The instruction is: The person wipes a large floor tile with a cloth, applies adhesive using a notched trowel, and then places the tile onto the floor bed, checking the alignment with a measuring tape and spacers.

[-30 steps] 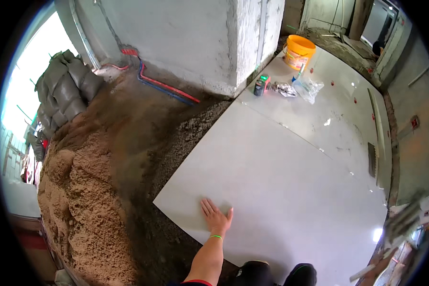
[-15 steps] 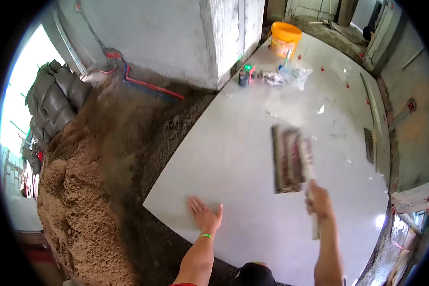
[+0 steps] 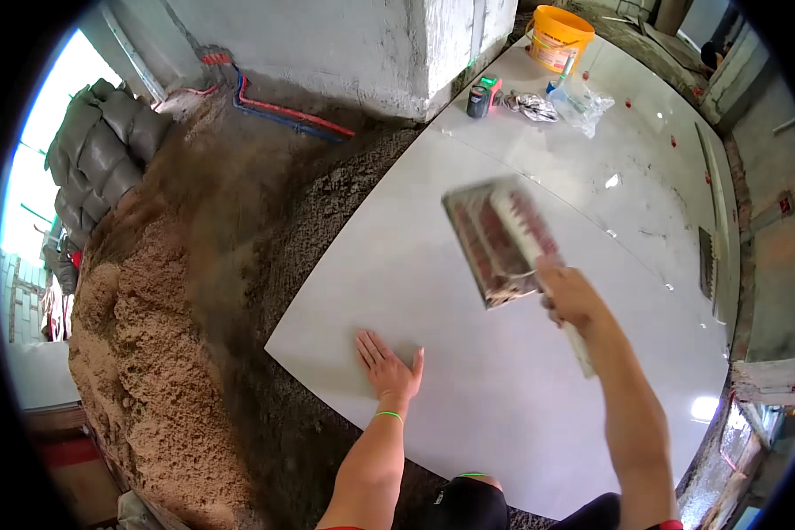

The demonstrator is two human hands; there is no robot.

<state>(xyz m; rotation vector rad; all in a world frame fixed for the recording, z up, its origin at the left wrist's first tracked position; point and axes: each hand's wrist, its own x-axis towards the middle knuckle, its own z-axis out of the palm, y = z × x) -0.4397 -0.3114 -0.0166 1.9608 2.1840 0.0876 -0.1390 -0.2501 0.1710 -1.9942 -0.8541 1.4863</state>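
Observation:
My left hand (image 3: 389, 369) lies flat near the left corner of a large pale floor tile (image 3: 353, 296), palm down with fingers spread. In my right hand (image 3: 571, 294) is the pale handle of a float-like tool (image 3: 477, 256). It has a wide rectangular plate, smeared with dried grey-brown mortar. The plate is tilted and blurred over the middle of the tiled surface; whether it touches the tile I cannot tell. My fingers wrap round the handle, whose end sticks out below my fist.
Sand (image 3: 141, 380) is heaped on the left, with stacked grey sacks (image 3: 106, 150) behind. On the far tiles stand an orange bucket (image 3: 558, 40), a small green-and-black device (image 3: 482, 95) and a clear plastic bag (image 3: 581, 108). A notched trowel (image 3: 706, 263) lies at the right.
My right hand and the tool have moved up and to the left, and the plate has turned. My left hand stays flat on the tile. The whole view has shifted slightly.

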